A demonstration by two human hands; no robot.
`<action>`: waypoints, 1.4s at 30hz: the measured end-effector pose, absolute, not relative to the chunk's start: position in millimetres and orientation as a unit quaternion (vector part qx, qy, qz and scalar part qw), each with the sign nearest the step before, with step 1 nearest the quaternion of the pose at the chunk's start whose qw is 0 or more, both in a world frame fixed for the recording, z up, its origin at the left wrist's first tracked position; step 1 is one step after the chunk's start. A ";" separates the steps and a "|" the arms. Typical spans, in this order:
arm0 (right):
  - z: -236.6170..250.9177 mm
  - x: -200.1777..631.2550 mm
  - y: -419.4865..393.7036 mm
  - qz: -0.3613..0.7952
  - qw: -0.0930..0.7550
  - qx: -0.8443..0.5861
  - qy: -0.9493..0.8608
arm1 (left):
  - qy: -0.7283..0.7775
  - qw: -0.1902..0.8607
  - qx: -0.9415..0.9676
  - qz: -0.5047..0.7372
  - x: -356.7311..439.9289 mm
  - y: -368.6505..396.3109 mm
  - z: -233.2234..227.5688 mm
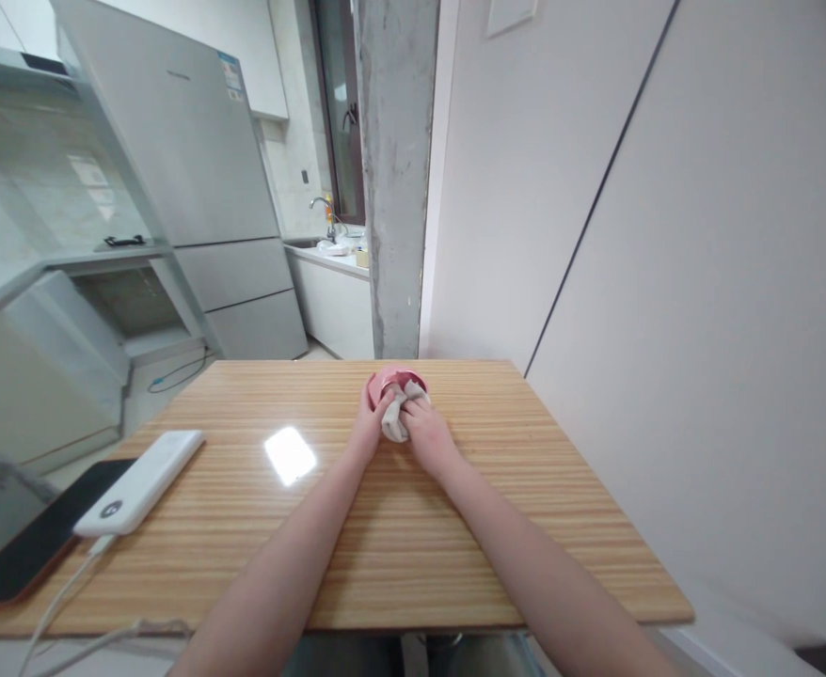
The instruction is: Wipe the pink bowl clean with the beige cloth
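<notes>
A small pink cup (396, 381) stands on the wooden table (399, 527) near its far edge. My left hand (371, 417) wraps around the cup's left side. My right hand (423, 434) grips a pale grey cloth (393, 420) and presses it against the cup's front and rim. Both hands meet at the cup, with my forearms stretched across the tabletop. The cup's lower part is hidden behind the cloth and fingers.
A white power bank (143, 480) with a cable lies at the table's left, next to a dark phone (28, 545) at the left edge. A wall runs close along the right. A concrete pillar (397, 179), fridge (194, 179) and sink counter stand beyond.
</notes>
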State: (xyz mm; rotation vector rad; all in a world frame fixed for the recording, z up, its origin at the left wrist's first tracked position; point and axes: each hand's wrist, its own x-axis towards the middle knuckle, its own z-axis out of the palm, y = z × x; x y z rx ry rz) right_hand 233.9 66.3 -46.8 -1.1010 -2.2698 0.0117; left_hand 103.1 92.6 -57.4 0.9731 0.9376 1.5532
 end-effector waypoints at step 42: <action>-37.9 237.5 68.2 -0.024 0.231 -0.381 -0.895 | 0.483 0.441 0.405 0.640 84.6 93.7 -43.0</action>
